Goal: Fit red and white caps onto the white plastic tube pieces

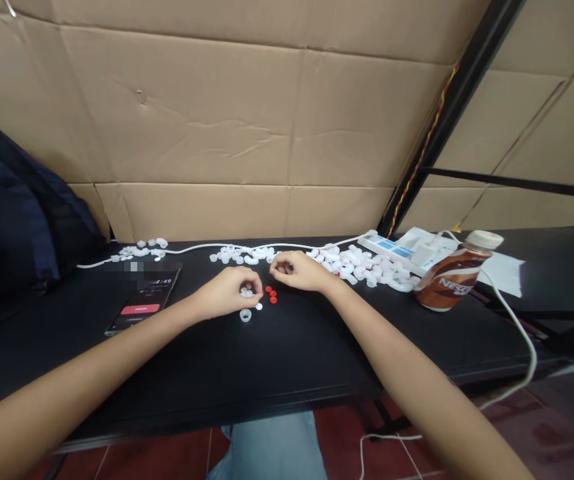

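My left hand (231, 292) is over the middle of the black table, its thumb and fingers curled together at small white pieces; what it grips is too small to make out. Just below it lie a clear ring (245, 315) and a small white disc (259, 307). Several red discs (273, 300) lie between my hands. My right hand (297, 270) is at the right of them, fingers curled in a pinch, and anything inside is hidden. Beyond my hands is a group of white and clear pieces (229, 254); a larger heap of white curved pieces (361, 263) lies right of my right hand.
A phone (144, 300) lies on the table (287, 360) at the left, near more white pieces (141, 251) and a dark bag (21, 193). At the right stand a brown bottle (454, 273) and a white power strip (391, 250) with a cable. Cardboard (191, 120) backs the table.
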Motion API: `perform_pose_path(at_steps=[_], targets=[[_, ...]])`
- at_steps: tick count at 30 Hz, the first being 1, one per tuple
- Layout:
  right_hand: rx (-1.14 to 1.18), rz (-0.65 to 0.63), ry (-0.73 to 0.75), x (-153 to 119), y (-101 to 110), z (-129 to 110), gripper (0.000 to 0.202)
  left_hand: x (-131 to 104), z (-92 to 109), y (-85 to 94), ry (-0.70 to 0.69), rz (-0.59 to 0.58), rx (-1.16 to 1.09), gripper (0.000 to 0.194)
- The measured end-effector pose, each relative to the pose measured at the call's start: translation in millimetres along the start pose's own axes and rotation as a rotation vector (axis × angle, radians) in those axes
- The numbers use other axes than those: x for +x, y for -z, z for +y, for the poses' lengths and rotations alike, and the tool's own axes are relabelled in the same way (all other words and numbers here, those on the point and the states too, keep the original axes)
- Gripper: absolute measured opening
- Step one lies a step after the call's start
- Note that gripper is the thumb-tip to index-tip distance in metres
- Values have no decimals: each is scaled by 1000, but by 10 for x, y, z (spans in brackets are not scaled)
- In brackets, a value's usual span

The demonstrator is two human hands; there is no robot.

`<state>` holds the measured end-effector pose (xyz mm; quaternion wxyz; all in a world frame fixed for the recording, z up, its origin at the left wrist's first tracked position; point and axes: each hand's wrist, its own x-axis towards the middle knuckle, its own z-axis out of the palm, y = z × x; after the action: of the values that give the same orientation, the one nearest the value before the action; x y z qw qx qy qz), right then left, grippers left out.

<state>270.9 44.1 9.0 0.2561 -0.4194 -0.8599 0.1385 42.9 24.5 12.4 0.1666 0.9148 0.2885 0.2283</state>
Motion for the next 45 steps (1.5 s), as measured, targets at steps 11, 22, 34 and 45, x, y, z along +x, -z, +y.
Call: perform_pose_path(at_steps=[11,22,34,45], targets=[[17,-7,4,2,-17,40,15,-433,20,205,-92,-95,-202,10],[23,-12,-9,-8,-4,20,14,-431,-22,179,-132,-75,-213,12],[3,-9,-5,-12,7,1,13,-468,9,394,-134,-170,-89,9],[-10,-15,-5,-15,7,11,12,-486,-19,324,-132,-106,133,17]])
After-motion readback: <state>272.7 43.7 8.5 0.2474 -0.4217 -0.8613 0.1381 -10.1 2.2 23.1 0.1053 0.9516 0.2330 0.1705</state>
